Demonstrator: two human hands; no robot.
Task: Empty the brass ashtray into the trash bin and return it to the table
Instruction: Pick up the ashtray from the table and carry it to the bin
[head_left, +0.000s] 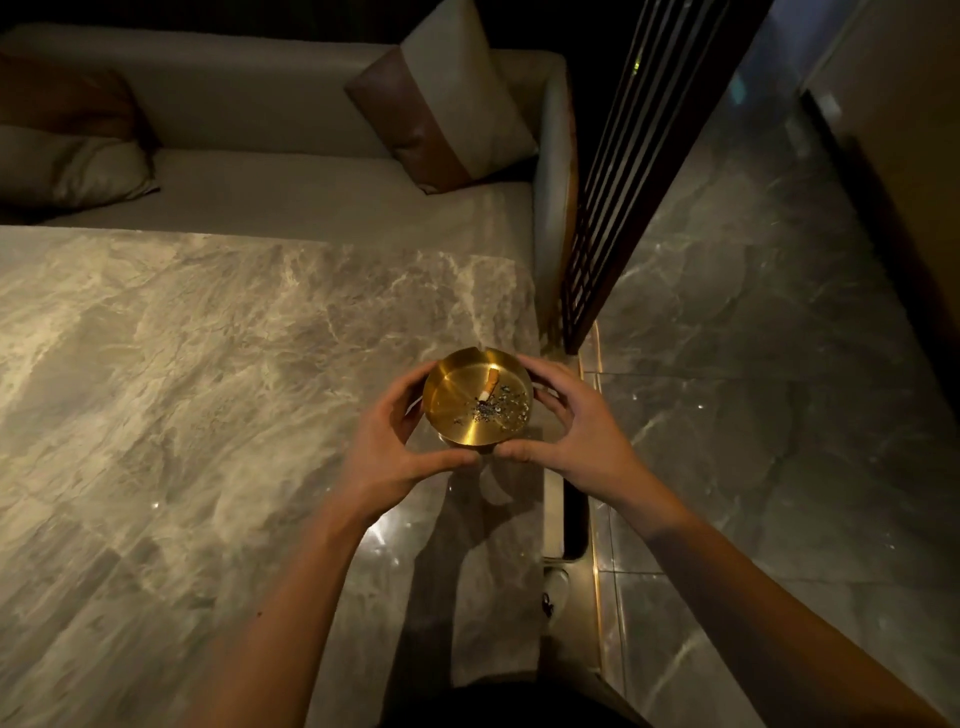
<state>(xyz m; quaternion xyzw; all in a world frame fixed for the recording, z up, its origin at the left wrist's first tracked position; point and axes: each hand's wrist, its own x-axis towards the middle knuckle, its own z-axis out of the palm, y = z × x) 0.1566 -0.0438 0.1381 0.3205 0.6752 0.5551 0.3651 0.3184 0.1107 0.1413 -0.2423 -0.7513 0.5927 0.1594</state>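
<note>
Both forearms reach forward from the bottom of frame, bare. My left hand (387, 452) and right hand (576, 431) are wrapped around the brass ashtray (477, 400) from either side, fingers curled on the outer wall, thumbs meeting on the near rim, so both hands are clamped on it. Ashtray is upright, sits over the right end of the marble worktop (208, 389), close to its right edge; can't tell whether it's resting on the surface or lifted just off it, though a shadow falls on the worktop just beneath it. Inside: one cigarette butt (490, 383) lying toward the far side, filter end pointing away, and a scatter of grey ash (496, 410) near the middle and right of the bowl. Notch visible in the far rim. Worktop is grey veined stone, glossy, catching highlights near my left forearm. To the right, lower down, grey marble floor tiles (753, 415) with a lit strip along the worktop base. Beyond the worktop, a pale sofa (260, 156) runs across the frame. On it, a two-tone cushion (447, 104), cream and brown, leans in the right corner; another cushion (67, 161) lies at the left. A dark slatted screen (623, 171) stands right of the sofa, between it and the floor area. Lighting is dim, far background is black.
</note>
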